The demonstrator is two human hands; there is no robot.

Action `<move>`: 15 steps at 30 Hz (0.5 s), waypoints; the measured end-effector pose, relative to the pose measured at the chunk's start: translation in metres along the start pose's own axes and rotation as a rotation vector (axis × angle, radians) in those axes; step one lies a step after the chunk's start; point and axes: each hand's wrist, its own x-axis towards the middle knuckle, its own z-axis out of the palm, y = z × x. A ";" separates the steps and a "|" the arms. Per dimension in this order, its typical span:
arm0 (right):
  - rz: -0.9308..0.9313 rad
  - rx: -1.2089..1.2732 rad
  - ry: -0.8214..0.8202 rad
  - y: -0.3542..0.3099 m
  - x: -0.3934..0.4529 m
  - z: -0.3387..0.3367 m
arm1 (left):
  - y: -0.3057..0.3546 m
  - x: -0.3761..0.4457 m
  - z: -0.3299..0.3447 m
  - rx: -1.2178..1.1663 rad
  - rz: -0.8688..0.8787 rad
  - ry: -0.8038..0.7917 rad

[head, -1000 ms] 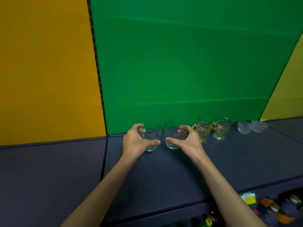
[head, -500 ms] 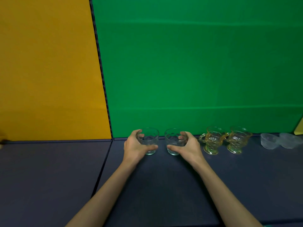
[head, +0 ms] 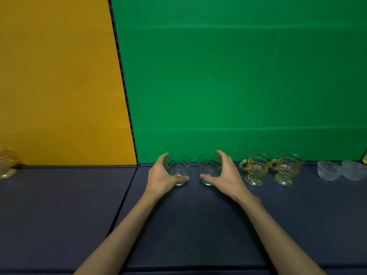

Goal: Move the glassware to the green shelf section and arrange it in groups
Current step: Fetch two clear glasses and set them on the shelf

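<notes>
Green wall panel over a dark padded shelf (head: 198,225), clear tumblers being set down as a pair.

The shelf runs under an orange panel (head: 59,76) and the green panel (head: 238,76). Both forearms reach straight forward. The left hand (head: 160,175) curls round the left tumbler (head: 177,168), which stands upright just right of its palm, thumb across the front. The right hand (head: 226,175) cups the right tumbler (head: 210,168), fingers looser. The tumblers stand near each other, apart; I judge letting go comes next. Two amber cups (head: 256,167) and two frosted bowls (head: 327,171) stand further right.
</notes>
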 end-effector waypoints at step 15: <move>-0.515 -0.311 -0.053 -0.081 -0.024 0.025 | 0.009 -0.074 -0.078 0.798 0.326 0.165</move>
